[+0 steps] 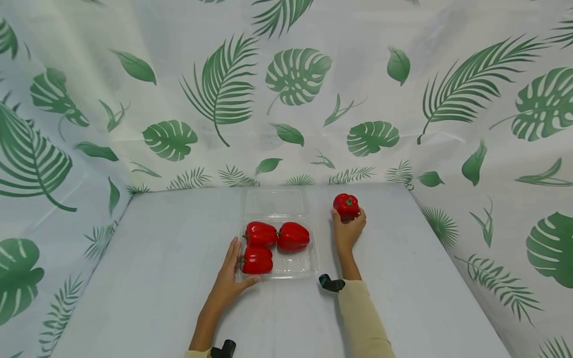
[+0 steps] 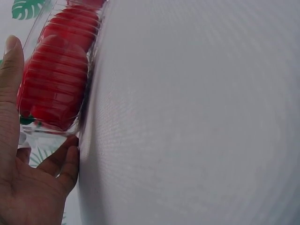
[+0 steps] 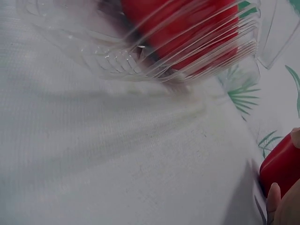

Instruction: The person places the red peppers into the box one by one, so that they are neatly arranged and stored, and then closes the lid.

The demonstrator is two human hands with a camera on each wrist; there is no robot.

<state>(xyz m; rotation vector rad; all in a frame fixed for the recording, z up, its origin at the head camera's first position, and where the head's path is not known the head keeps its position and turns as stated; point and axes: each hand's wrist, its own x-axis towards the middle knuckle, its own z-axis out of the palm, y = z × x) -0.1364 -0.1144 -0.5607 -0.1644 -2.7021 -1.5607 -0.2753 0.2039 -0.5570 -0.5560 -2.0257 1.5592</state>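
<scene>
Nearest me, the two forearms show pale sleeves [image 1: 364, 318], each wrist fitted with a black device [image 1: 332, 283]. The hands are well apart.

The left hand [image 1: 230, 281] stands at the near left corner of a clear container [image 1: 293, 268], fingers extended along its left side and thumb along its near side, gripping nothing; whether the fingers press the wall cannot be determined.

Inside the container, three red peppers lie on their sides. The near left pepper [image 1: 257, 260] is closest to the left hand, its stem end pointing left. Beyond it lies the far left pepper [image 1: 261, 233], and beside that, on the right, the far right pepper [image 1: 293, 236]. The near right part of the container is bare.

To the right of the container and farther off, the right hand [image 1: 349, 231] grips a fourth pepper [image 1: 345, 203] between thumb and fingers, green stem visible. Contact with the white desk [image 1: 425, 288] cannot be confirmed.

The lid [image 1: 275, 201] lies folded back on the container's far side. Leaf-printed sheeting [image 1: 304, 35] hangs behind.
</scene>
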